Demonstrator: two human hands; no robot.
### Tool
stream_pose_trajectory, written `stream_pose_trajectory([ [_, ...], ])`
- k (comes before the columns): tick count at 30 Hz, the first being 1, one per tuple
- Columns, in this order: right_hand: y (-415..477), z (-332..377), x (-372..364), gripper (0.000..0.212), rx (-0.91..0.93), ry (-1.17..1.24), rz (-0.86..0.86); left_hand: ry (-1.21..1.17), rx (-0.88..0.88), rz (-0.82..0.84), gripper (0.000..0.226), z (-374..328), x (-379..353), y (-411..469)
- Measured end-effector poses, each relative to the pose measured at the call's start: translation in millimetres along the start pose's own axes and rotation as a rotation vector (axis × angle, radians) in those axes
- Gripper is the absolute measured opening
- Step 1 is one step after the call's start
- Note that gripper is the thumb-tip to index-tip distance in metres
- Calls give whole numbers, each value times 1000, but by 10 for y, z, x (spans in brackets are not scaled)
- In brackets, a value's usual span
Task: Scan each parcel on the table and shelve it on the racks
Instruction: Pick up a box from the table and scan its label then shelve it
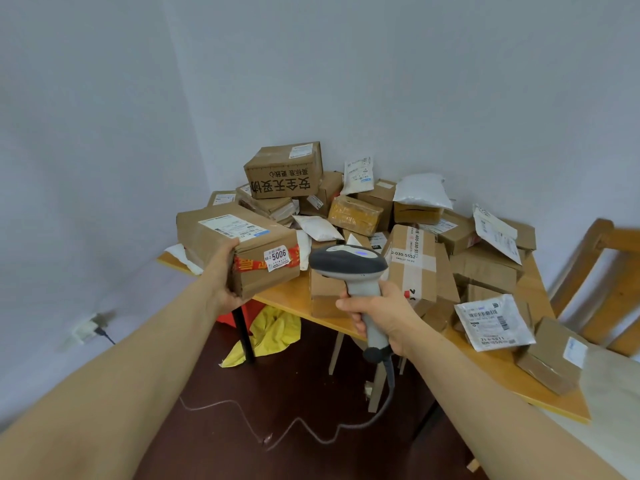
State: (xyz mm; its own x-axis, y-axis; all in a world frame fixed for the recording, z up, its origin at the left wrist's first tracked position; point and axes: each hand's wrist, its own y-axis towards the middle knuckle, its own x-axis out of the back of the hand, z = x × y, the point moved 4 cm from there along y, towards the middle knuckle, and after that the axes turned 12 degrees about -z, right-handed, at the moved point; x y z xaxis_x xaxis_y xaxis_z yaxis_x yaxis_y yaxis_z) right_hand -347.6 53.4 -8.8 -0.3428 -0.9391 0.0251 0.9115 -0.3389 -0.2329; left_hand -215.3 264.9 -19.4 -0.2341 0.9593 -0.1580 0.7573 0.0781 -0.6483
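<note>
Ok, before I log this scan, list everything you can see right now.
Table: one, light wood, room corner.
Cardboard boxes: many, brown, piled on table.
Mailer bags: several, white, among the boxes.
Held box: one, brown, 5006 sticker, held up at left.
Scanner: one, grey, centre foreground.
Yellow bag: one, yellow, floor under table.
Chair: one, wooden brown, far right.
Left hand: one, grips held box.
Right hand: one, grips scanner.

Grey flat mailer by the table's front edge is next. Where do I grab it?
Pinch the grey mailer by its front edge, coming from the table front: it lies thin and tilted on boxes, so that edge looks raised for fingers.
</note>
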Motion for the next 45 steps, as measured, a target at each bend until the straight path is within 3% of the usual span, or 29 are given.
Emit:
stream_pose_trajectory([
  [7, -12, -65, -50, 16, -36, 14, -11, -29, 9, 1, 42, 26, 146, 12],
  [11, 110, -118, -156, 31, -118, 188, -84, -34, 30, 85, 42, 63, 338, -9],
  [14, 280, -179, -321, 30, -194, 340, -122, -25, 37, 159, 39, 101, 539, -34],
  [18, 500, -290, -625, 41, -288, 398, -120, -26, 8, 213, 42, 156, 872, -123],
  [21, 481, -335, -916, 36, -329, 417, 43, -71, -31, 185, 58, 272, 1194, -239],
  [24, 351, -418, -1236, 51, -380, 445, 266, -163, -86, 156, 83, 461, 1548, -428],
  [28, 24, -539, -1636, 45, -359, 423, 544, -74, -151, 8, 76, 744, 2016, -706],
  [30, -20, -576, -1705, 53, -300, 400, 498, -24, -73, 1, 83, 848, 2127, -822],
  [32, -857, -740, -2483, 52, -349, 238, 751, -301, -185, -208, 97, 1233, 3132, -1495],
  [37, -1237, -794, -2803, 41, -313, 186, 794, -395, -234, -258, 111, 1382, 3433, -1865],
  [41, -2058, -900, -3460, 77, -274, 101, 950, -543, -293, -382, 103, 1743, 4217, -2463],
  [43, -2464, -929, -3792, 73, -258, 63, 1029, -533, -327, -478, 94, 1866, 4600, -2767],
  [45, -2925, -935, -4111, 51, -248, 25, 1095, -517, -349, -603, 81, 1990, 5008, -3088],
])
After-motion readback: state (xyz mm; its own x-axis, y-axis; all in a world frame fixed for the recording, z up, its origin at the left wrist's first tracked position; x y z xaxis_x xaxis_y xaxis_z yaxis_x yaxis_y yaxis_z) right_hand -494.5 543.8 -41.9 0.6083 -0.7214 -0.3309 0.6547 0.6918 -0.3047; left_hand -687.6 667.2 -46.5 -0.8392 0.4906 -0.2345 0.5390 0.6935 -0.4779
